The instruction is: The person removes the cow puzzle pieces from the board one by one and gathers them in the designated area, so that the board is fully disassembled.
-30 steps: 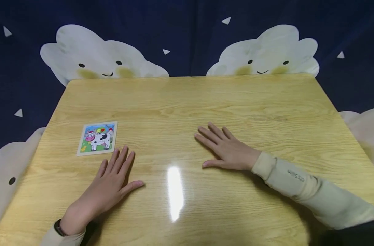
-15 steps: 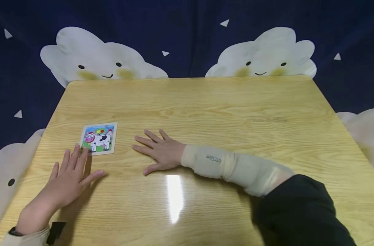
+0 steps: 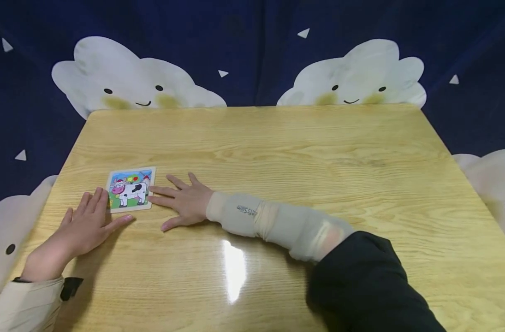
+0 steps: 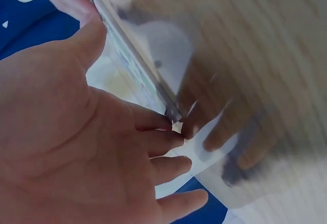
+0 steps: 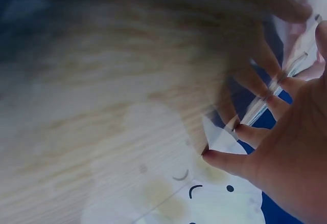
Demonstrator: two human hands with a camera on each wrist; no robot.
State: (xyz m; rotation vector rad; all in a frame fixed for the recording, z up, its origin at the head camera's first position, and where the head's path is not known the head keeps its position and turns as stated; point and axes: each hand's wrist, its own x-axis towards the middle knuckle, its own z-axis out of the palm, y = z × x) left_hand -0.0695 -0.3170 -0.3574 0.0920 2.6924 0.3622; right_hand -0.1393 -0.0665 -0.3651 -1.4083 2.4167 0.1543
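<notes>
A square cow picture board (image 3: 130, 188) with a pale border lies flat at the left of the table. My left hand (image 3: 83, 227) reaches its left edge, fingers straight and together, thumb pointing along the near edge. From the other side my right hand (image 3: 185, 203) has spread fingers, two of them right at the board's right edge. In the left wrist view the board's edge (image 4: 134, 60) runs between thumb and fingertips of the left hand (image 4: 97, 147). The right wrist view has the thin board (image 5: 258, 111) beyond the fingertips of the right hand (image 5: 291, 147).
The glossy wood-grain table (image 3: 298, 152) reflects the hands and a bright patch of light. Behind it hangs a dark blue curtain (image 3: 252, 46) printed with smiling clouds. The right sleeve (image 3: 273, 221) stretches across the table's middle.
My left hand moved left from below the board to its left edge. My right hand swept left across the table to its right edge. The board shows little movement.
</notes>
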